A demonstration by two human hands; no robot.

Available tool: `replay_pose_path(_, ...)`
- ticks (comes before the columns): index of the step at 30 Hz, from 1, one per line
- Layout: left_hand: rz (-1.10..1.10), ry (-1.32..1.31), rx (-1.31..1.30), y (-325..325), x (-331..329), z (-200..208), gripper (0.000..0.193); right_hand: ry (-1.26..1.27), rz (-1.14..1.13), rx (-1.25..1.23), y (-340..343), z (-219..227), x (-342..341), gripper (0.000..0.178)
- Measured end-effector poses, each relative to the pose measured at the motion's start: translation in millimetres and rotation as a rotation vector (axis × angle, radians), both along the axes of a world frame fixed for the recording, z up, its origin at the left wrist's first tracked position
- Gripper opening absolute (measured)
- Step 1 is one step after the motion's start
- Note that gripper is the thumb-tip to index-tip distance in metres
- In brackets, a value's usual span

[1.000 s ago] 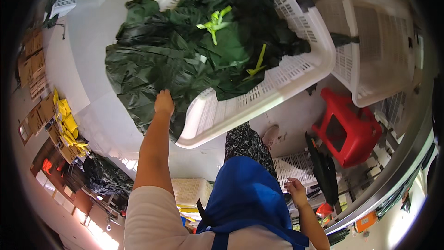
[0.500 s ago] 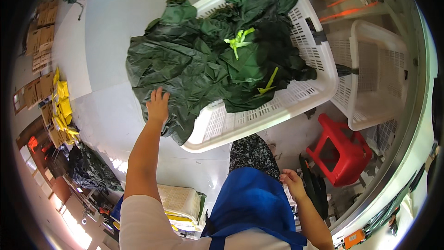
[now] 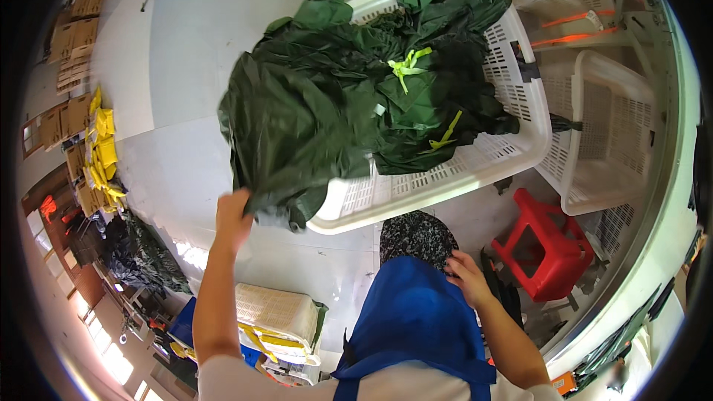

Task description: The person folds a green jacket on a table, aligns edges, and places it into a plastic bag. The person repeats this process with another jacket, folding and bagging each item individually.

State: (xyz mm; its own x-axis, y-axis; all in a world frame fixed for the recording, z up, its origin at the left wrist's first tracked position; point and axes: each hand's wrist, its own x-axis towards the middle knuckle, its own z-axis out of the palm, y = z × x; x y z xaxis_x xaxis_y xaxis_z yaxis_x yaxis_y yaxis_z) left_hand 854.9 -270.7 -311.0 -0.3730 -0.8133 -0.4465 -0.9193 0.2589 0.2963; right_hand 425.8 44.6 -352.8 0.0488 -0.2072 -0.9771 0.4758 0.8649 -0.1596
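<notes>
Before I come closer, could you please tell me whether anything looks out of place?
Yes, mildly: the dark green fabric spills over the left end of the white basket and hangs outside it, so the load looks lopsided. The left hand is at the fabric's lower corner. I see no clear damage.

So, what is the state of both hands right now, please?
Left hand: closed, holding the green cloth.
Right hand: loosely open, beside the blue apron, nothing visibly held.

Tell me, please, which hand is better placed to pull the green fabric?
Left, probably: the left hand seems to grip the green fabric, while the right hand is apart from it, near the blue apron.
</notes>
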Motion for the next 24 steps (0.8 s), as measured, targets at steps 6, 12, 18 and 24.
replay_pose_path(6, 0.595, 0.626, 0.342, 83.4, -14.6, 242.3, 0.013, -0.459, -0.099, -0.240, -139.1, 54.5, 96.5, 0.079)
replay_pose_path(12, 0.240, 0.913, 0.910, 109.1, -96.1, 319.2, 0.037, -0.746, -0.168, -1.048, -284.1, 265.0, 23.0, 0.066)
replay_pose_path(18, -0.401, 0.545, 0.601, 118.4, -236.4, 317.7, 0.073, -0.307, -0.101, -1.475, -245.1, 530.0, -118.0, 0.065)
replay_pose_path(24, -1.072, 0.173, 0.483, 144.1, -463.7, 417.9, 0.063, 0.612, -0.162, -1.741, -33.4, 686.7, -256.7, 0.065)
